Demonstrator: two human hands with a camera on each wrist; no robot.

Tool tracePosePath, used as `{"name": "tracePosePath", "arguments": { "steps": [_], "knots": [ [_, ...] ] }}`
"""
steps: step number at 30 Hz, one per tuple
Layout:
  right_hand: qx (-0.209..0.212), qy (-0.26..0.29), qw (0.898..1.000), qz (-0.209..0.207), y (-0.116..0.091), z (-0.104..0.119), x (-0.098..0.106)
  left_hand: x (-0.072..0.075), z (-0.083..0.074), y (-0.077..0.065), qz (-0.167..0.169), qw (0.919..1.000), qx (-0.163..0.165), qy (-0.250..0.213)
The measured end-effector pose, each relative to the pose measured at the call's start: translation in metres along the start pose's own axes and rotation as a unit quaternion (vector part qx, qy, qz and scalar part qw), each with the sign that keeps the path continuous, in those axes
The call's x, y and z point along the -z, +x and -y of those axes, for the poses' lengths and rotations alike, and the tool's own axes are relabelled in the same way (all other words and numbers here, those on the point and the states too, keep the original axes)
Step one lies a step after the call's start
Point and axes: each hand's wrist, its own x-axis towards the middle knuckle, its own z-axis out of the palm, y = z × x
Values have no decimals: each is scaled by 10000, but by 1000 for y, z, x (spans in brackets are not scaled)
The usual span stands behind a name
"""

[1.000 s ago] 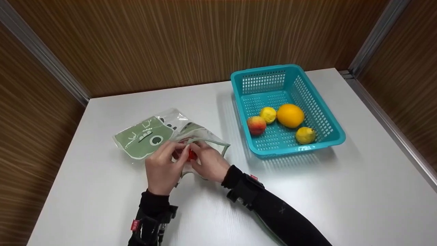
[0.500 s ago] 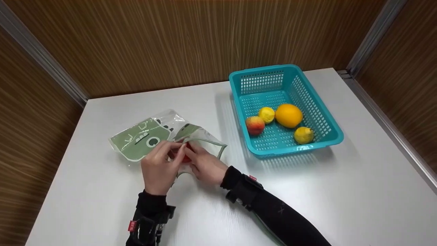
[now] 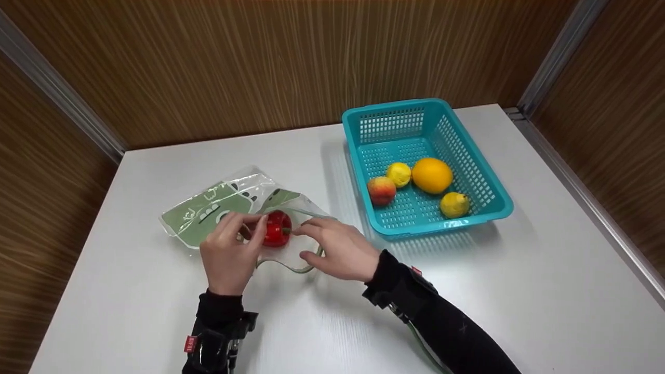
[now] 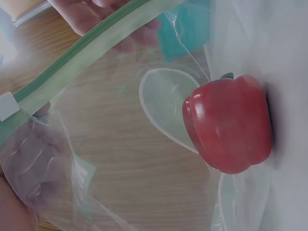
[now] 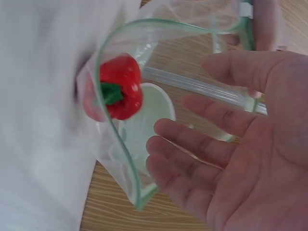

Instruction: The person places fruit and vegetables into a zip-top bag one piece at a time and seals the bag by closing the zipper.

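A clear zip bag [image 3: 195, 210] with a green cartoon print lies on the white table, its mouth spread toward the right. Inside it rests a red bell pepper [image 3: 273, 236], green stem facing the opening in the right wrist view. My left hand [image 3: 227, 254] pinches the bag's edge between thumb and fingers, close to the white slider [image 5: 246, 9]. Just outside the mouth, my right hand [image 3: 340, 249] holds nothing, its fingers spread and slightly bent toward the pepper. Through the film, the left wrist view shows the pepper's side [image 4: 231, 127].
To the right of the bag stands a turquoise basket [image 3: 447, 224]. It contains a peach [image 3: 382, 190], a lemon [image 3: 399, 175], a large orange-yellow fruit [image 3: 432, 175] and a knobbly yellow fruit [image 3: 454, 205]. Wood-grain panels [image 3: 234, 67] wall the table at the back and sides.
My right hand has drawn away from the bag's mouth to the right and its fingers have spread. The pepper, partly covered before, shows in the bag. My left hand keeps its pinch.
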Motion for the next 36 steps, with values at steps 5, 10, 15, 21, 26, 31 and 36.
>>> {"name": "tracePosePath", "arguments": {
  "steps": [5,10,15,21,26,31,36],
  "knots": [
    [52,24,9998,-195,-10,-5,14,2,3,0,-30,10000,5,3],
    [-133,294,9985,-442,-22,-24,33,4,6,1,-139,9999,50,60],
    [-691,471,9924,-905,-33,-61,52,4,6,2,-83,9999,47,39],
    [-1268,471,9831,-1230,-49,-108,68,6,5,2,-7,9999,52,90],
    [-1654,345,9758,-1386,-60,-134,78,7,4,3,4,9999,91,83],
    [-2061,423,9675,-1405,-68,-155,88,6,3,3,10,9999,109,86],
    [-2615,447,9546,-1352,-77,-180,95,4,4,3,-51,10000,55,33]
  ]
}}
